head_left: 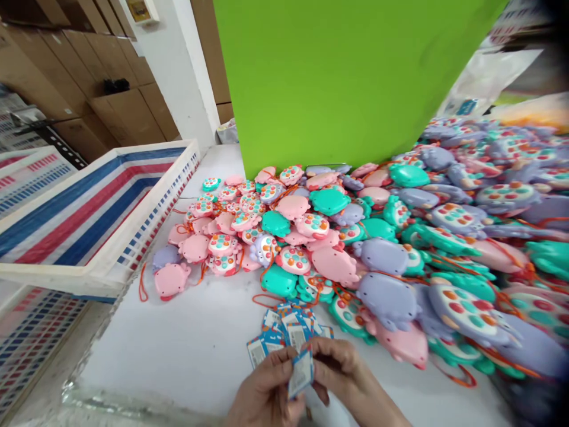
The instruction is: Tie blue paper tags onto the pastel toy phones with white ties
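A small printed card [301, 375] is held in front of the body, tilted, its pale printed face with a blue border turned upward. It is pinched by the fingers of the left hand [267, 388] at its left side and by those of the right hand [344, 370] near its upper right edge, so both sets of fingers are narrowed on it. What lies beneath the hands is largely hidden.

Just beyond the fingertips, a loose heap of similar cards [296, 335] is spread on the white desk [155, 356], some overlapped by others. Past the cards, a broad pile of animal-shaped toys [335, 264] in pink, purple and teal is spread across the desk and heaped higher toward the right. Round coloured buttons are seen on the toys lying face up; smooth backs are shown by others. Orange cords [264, 299] are looped among them.

Behind the pile, a bright green panel [347, 83] is stood upright. To the left, beside the desk, a white plastic crate [89, 276] is lined with red, white and blue striped sheeting [95, 207]. Farther back, cardboard boxes [127, 115] are stacked beside a white pillar [171, 65].
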`<state>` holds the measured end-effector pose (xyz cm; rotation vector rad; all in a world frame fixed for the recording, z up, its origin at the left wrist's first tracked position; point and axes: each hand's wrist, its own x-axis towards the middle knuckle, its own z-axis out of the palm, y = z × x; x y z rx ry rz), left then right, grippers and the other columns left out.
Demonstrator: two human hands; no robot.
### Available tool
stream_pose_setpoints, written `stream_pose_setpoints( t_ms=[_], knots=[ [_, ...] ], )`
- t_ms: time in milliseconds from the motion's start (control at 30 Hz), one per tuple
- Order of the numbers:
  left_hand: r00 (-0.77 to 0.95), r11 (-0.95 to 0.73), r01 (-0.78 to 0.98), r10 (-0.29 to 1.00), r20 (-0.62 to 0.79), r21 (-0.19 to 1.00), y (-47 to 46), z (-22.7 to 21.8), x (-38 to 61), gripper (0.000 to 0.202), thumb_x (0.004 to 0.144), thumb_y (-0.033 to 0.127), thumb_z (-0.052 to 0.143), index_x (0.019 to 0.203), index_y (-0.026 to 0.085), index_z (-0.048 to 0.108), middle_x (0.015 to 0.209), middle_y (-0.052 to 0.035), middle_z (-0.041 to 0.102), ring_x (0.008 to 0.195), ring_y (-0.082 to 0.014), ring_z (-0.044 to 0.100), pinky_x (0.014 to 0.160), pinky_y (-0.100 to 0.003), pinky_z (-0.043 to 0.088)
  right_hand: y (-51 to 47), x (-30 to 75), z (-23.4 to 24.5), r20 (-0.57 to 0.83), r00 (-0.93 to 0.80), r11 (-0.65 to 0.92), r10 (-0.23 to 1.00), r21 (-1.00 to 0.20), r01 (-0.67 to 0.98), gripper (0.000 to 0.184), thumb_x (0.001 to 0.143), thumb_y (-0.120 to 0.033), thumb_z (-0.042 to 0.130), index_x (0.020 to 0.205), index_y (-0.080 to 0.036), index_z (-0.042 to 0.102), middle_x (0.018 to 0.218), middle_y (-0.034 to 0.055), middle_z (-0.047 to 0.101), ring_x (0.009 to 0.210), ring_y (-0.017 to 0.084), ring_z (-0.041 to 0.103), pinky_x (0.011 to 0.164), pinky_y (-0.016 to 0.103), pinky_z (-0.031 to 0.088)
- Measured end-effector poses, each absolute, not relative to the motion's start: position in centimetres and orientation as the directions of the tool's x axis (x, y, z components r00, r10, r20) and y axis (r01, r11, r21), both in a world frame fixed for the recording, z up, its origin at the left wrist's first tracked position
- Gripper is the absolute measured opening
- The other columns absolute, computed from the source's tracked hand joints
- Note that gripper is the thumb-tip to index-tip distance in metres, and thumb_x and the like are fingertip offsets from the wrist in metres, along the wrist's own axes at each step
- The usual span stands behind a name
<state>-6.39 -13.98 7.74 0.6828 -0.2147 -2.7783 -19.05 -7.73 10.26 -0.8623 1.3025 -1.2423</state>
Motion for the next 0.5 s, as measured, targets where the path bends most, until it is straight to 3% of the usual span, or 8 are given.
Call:
stream_pose_setpoints(
  t_ms=[67,167,233,400,500],
  knots=[
    [-0.841,-0.952,0.208,-0.292,-0.455,0.225,-13.9,7.7,-6.3,0.025,0.063,0.017,0.073,0.083,0.008,0.062,0.056,-0.0003,0.062,0.038,-0.0040,0.052,0.034,-0.009,0.037,-7.6,-19.3,10.6,-0.186,-0.200,0.185,-0.962,-0.982,0.021,0.024,0.079,-0.037,0.050,0.066,-0.017,0.055,0.051,-0.0030,0.048,0.043,0.008,0.040,0.042,0.019,0.034],
    [-0.794,-0.937,0.187,-0.321,-0.516,0.296,-14.0,7.7,-6.5,0.022,0.063,0.019,0.073,0.079,0.011,0.060,0.054,0.0005,0.060,0.037,-0.0048,0.051,0.034,-0.010,0.037,-7.4,-19.5,10.5,0.014,-0.329,0.100,-0.944,-0.939,-0.328,0.014,0.078,-0.019,0.045,0.067,-0.018,0.055,0.059,-0.0009,0.051,0.052,0.011,0.047,0.050,0.020,0.038],
    [-0.771,-0.917,0.161,-0.347,-0.534,0.364,-14.2,8.1,-6.7,0.021,0.063,0.023,0.073,0.072,0.010,0.059,0.050,0.0007,0.058,0.034,-0.0049,0.050,0.032,-0.011,0.037,-7.3,-19.6,10.2,0.127,-0.304,0.027,-0.944,-0.890,-0.455,0.017,0.079,-0.014,0.041,0.069,-0.018,0.054,0.061,0.0000,0.052,0.053,0.011,0.048,0.050,0.020,0.039],
    [-0.775,-0.845,0.109,-0.402,-0.488,0.523,-14.5,9.2,-6.9,0.027,0.062,0.031,0.073,0.066,0.010,0.056,0.049,-0.0008,0.057,0.034,-0.0085,0.053,0.030,-0.013,0.041,-6.9,-19.7,9.6,0.233,-0.232,-0.081,-0.944,-0.848,-0.523,0.021,0.081,-0.011,0.035,0.076,-0.019,0.054,0.072,0.0042,0.057,0.059,0.013,0.054,0.054,0.021,0.043],
    [-0.808,-0.878,0.138,-0.367,-0.461,0.458,-14.2,8.8,-6.8,0.025,0.061,0.029,0.074,0.068,0.012,0.057,0.050,0.0006,0.058,0.033,-0.0076,0.052,0.030,-0.014,0.040,-6.6,-19.7,9.7,0.188,-0.209,-0.066,-0.960,-0.874,-0.481,0.021,0.082,-0.013,0.037,0.076,-0.020,0.055,0.072,0.0035,0.057,0.060,0.013,0.054,0.056,0.021,0.043]
  ],
)
